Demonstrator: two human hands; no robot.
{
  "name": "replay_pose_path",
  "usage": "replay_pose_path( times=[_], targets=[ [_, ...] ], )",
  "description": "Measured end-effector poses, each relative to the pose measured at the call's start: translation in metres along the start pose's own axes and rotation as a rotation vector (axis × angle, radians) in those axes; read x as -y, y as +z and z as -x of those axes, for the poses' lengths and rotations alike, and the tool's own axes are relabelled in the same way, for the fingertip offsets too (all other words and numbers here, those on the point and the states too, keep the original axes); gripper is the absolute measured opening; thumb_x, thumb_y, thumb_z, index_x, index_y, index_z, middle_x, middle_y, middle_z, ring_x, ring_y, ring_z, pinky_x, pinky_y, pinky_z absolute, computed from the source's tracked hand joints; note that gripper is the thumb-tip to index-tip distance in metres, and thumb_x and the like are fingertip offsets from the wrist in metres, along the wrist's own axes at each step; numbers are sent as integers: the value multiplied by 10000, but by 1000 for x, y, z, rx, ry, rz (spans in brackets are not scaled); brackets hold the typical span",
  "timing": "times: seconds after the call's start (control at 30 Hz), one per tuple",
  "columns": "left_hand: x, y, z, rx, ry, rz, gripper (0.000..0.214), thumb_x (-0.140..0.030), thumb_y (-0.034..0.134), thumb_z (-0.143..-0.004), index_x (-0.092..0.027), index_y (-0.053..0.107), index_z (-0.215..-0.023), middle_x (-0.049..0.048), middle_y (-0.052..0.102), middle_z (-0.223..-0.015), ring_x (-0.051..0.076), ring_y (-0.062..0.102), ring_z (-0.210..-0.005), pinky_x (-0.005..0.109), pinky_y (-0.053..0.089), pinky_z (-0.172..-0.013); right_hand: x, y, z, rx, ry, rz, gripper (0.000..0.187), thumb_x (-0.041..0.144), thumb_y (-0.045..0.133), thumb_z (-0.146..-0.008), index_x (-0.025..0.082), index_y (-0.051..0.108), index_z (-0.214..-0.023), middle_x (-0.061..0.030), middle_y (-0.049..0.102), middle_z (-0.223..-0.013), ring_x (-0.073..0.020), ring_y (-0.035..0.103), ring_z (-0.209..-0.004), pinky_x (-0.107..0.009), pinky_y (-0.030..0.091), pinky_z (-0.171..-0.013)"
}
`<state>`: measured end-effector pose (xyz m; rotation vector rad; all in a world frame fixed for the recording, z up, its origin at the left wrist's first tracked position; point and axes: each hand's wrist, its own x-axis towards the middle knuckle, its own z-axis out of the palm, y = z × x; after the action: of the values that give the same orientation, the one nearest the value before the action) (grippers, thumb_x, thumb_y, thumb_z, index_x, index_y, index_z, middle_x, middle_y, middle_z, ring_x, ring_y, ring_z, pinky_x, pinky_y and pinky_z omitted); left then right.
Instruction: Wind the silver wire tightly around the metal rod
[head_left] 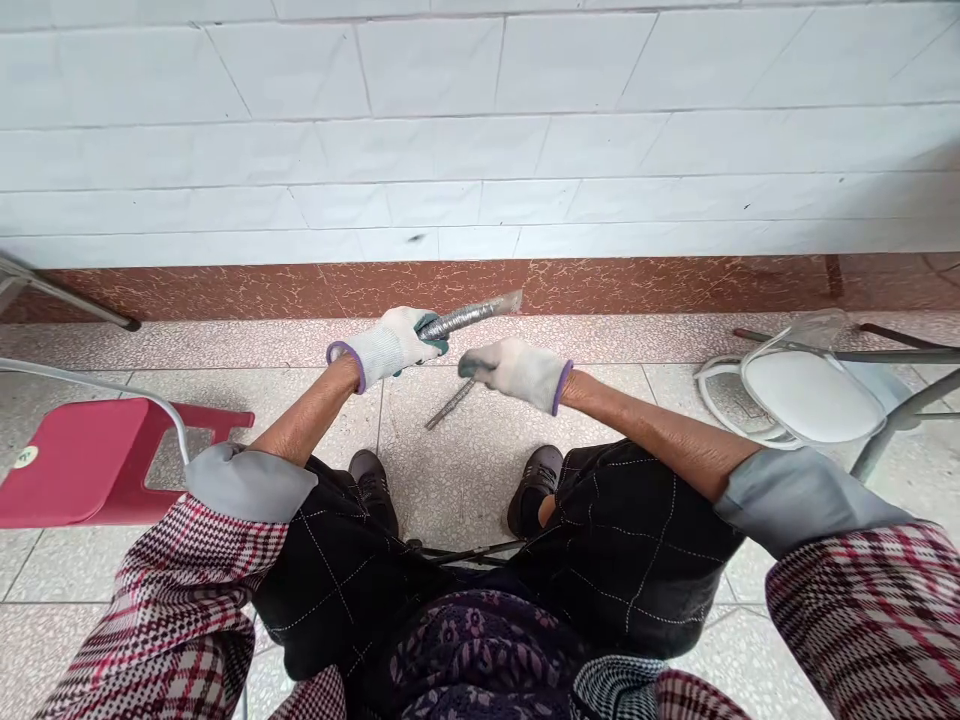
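head view shows your left hand gripping a silver-wrapped tube towards its left end, apparently leaving the right tip free, your right hand pinching a thin rod nearer you.

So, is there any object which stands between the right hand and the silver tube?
No, nothing visible stands between the right hand and the silver tube, held in the left hand; only floor shows in the gap. The right hand's thin rod slants below it in the picture.
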<state>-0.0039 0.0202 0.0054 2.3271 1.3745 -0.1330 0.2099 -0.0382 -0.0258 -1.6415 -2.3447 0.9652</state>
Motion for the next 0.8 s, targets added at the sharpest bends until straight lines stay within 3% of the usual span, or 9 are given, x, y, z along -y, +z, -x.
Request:
replay_pose_path(
  times=[0.07, 0.13, 0.27, 0.33, 0.5, 0.6, 0.73, 0.8],
  targets=[
    [-1, 1, -5, 20, -61, -148, 348, -281, 588, -982, -155, 770, -1250, 146, 793, -986, 249, 740, -793, 341, 540, -681, 22, 2, 7, 71, -33, 107, 218, 297, 599, -1047, 211, 790, -1106, -46, 743, -872, -171, 603, -718, -289, 411, -652],
    [-5, 4, -11, 64, -79, -346, 332, -217, 541, -995, -157, 776, -1222, 179, 792, -1014, 321, 774, -899, 400, 568, -754, 34, -9, 8, 65, -67, 181, 206, 273, 613, -1035, 193, 790, -1105, -54, 744, -895, -165, 593, -723, -295, 394, -655],
    [-17, 10, -17, 192, 6, -563, 382, -130, 519, -984, -180, 753, -1282, 184, 793, -991, 371, 788, -948, 483, 582, -849, 15, -44, -9, -159, 31, 66, 229, 232, 602, -1019, 174, 803, -1113, -54, 743, -904, -151, 598, -701, -307, 423, -666],
    [-21, 9, -15, 178, 51, -573, 380, -168, 517, -1000, -207, 744, -1302, 168, 793, -969, 367, 786, -934, 470, 579, -833, -7, -50, -21, -217, 73, -65, 227, 177, 607, -975, 156, 817, -1060, -54, 734, -885, -140, 586, -674, -307, 435, -647],
    [-16, -4, -5, 113, 53, -436, 344, -313, 499, -1041, -260, 741, -1280, 108, 793, -964, 297, 762, -873, 372, 542, -756, -41, -36, -33, -160, 121, -360, 229, 85, 588, -861, 124, 809, -909, -18, 648, -687, -117, 529, -583, -275, 433, -573],
    [-9, -9, -4, 101, 48, -437, 329, -290, 513, -1033, -275, 763, -1246, 98, 783, -944, 281, 751, -854, 357, 524, -749, -40, -35, -25, -125, 117, -543, 213, 74, 582, -804, 127, 777, -872, 3, 604, -628, -119, 536, -554, -264, 474, -542],
    [-12, -2, -6, 214, 19, -557, 348, -164, 531, -972, -247, 802, -1174, 114, 762, -870, 289, 739, -803, 371, 516, -726, -30, -43, -17, -168, 131, -704, 169, 83, 588, -823, 123, 736, -895, 36, 512, -576, -119, 509, -508, -263, 522, -484],
    [-16, 5, -2, 241, 82, -418, 285, -210, 572, -966, -234, 811, -1121, 87, 745, -818, 249, 711, -762, 337, 507, -693, -26, -43, -20, -190, 144, -676, 166, 63, 579, -842, 135, 727, -866, 40, 490, -578, -111, 477, -507, -245, 490, -450]
  ],
)
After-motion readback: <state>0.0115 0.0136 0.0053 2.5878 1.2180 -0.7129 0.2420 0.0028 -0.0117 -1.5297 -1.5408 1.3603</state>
